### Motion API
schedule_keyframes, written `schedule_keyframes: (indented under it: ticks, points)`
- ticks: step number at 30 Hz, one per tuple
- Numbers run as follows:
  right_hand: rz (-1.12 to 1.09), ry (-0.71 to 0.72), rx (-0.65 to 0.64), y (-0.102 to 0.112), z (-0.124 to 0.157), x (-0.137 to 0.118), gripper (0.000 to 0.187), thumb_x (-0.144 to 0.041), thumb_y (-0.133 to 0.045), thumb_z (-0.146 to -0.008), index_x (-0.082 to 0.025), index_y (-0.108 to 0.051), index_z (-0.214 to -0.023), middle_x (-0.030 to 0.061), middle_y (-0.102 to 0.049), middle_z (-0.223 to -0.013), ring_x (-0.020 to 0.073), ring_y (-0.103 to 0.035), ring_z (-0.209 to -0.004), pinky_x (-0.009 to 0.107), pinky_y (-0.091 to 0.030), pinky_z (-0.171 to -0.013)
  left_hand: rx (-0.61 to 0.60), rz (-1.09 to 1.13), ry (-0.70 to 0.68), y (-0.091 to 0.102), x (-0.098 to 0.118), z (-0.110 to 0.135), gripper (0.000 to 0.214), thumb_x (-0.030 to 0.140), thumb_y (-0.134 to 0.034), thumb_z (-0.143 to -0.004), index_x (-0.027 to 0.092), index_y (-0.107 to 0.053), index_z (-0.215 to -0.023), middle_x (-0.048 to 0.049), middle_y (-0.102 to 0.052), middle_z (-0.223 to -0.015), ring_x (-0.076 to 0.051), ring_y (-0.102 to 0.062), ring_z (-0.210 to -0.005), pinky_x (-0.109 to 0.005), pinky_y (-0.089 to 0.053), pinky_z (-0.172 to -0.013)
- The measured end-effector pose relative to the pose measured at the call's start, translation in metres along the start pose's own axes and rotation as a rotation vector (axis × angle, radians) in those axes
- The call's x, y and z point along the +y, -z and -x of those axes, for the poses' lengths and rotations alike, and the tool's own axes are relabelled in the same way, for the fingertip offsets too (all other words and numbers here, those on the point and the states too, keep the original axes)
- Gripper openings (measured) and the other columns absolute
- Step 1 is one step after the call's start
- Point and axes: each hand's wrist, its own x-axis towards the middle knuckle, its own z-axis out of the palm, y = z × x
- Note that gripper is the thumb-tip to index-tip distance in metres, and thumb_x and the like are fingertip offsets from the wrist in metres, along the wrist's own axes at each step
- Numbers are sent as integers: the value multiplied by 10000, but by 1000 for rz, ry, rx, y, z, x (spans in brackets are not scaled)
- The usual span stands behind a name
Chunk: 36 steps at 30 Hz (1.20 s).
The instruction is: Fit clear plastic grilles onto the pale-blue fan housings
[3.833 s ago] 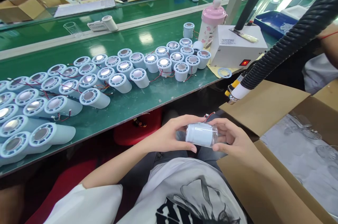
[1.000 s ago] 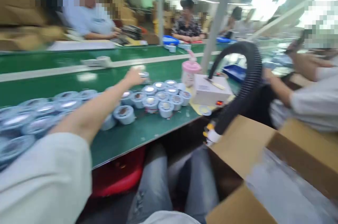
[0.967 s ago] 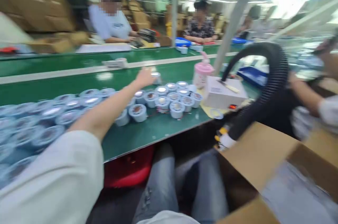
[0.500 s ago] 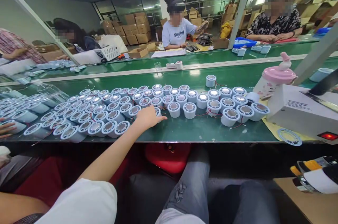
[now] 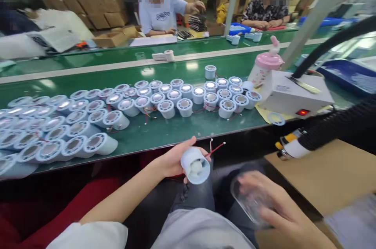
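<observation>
My left hand (image 5: 176, 159) grips a light-blue cylindrical fan housing (image 5: 188, 154) over my lap, just in front of the bench edge. Its hollow end faces me, with a white fan blade (image 5: 196, 167) inside and red and white wires (image 5: 216, 148) sticking out to the right. Lower right, my right hand (image 5: 273, 198) is curled round a clear plastic piece (image 5: 249, 202); both are blurred, and the piece's exact kind cannot be made out. Many like housings (image 5: 185, 107) stand in rows on the green bench, round grilles upward, several trailing thin wires.
A grey box (image 5: 296, 92) with a red lit switch stands on the right, beside a pink-lidded cup (image 5: 266, 67). A black ribbed hose (image 5: 331, 131) reaches in above a cardboard box (image 5: 317, 174). A pale blue ring (image 5: 276, 118) lies near the bench edge. Co-workers sit across.
My left hand has lifted a fan housing from the rows and brought it over my lap. My right hand has come into view with the clear plastic piece. The view has turned right.
</observation>
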Motion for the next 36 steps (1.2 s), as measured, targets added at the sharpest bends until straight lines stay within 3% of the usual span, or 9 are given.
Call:
schedule_keyframes:
  ticks: [3,7,10,14,18,23,27,32,36]
  points:
    - [381,92,41,-10,-26,-4,488,-214,-531,-870,-244,-517,-1357,157,-537,-1246,322,-586,-1063,447,-534,-839,-230,-150,49,-26,6,-26,556,641,-525,-780,141,-609,-1008,-31,-585,-798,-88,-489,-509,-177,-362,-389]
    - [691,-23,104,-12,-40,-3,369,-115,-581,-793,-187,-656,-1147,188,-505,-1316,364,-560,-1014,502,-528,-778,-119,-714,-287,-49,21,-32,258,374,-582,-845,192,-665,-1009,-25,-591,-918,-141,-563,-767,-241,-472,-660]
    - [560,-115,89,-9,-30,-2,166,-81,-591,-780,-183,-677,-881,151,-529,-1300,333,-556,-1048,450,-531,-788,22,-906,-506,-59,24,-32,174,291,-588,-855,208,-684,-975,-35,-572,-986,-171,-564,-905,-290,-450,-826]
    - [202,-237,89,-4,-21,-4,74,-184,-661,-801,-212,-617,-749,78,-552,-1244,277,-556,-1099,386,-507,-842,53,-805,-598,-62,14,-37,294,347,-719,-779,202,-648,-1024,-38,-567,-989,-171,-560,-896,-280,-458,-787]
    - [3,-338,188,-4,-23,-8,192,-302,-571,-906,-212,-597,-739,56,-577,-1130,219,-600,-1003,324,-479,-799,70,-740,-687,-57,-3,-45,643,487,-837,-592,206,-633,-1134,-51,-530,-990,-184,-547,-877,-307,-485,-760]
    - [-70,-388,227,-7,-23,-7,279,-302,-512,-927,-189,-577,-680,49,-552,-967,170,-581,-821,268,-438,-638,65,-845,-858,-49,-22,-55,617,513,-805,-628,209,-657,-1144,-100,-494,-1085,-224,-533,-985,-384,-496,-869]
    - [-239,-468,245,-6,-20,0,288,-316,-576,-879,-180,-593,-626,54,-584,-952,170,-575,-801,255,-433,-599,-14,-769,-809,-48,-25,-58,695,486,-826,-610,215,-612,-1212,-127,-547,-1227,-263,-559,-1113,-407,-462,-979]
    - [-444,-576,286,-4,-17,5,356,-363,-620,-848,-173,-579,-550,59,-621,-925,191,-581,-813,282,-471,-650,-94,-613,-612,-51,-18,-56,761,471,-830,-609,194,-554,-1261,-109,-645,-1160,-246,-627,-1042,-355,-496,-909]
    - [-426,-540,345,-7,-15,6,320,-311,-636,-824,-187,-602,-531,71,-647,-921,250,-603,-933,322,-488,-705,-49,-686,-762,-52,-26,-58,674,493,-826,-602,177,-606,-1155,-132,-637,-1156,-256,-621,-1045,-372,-496,-913]
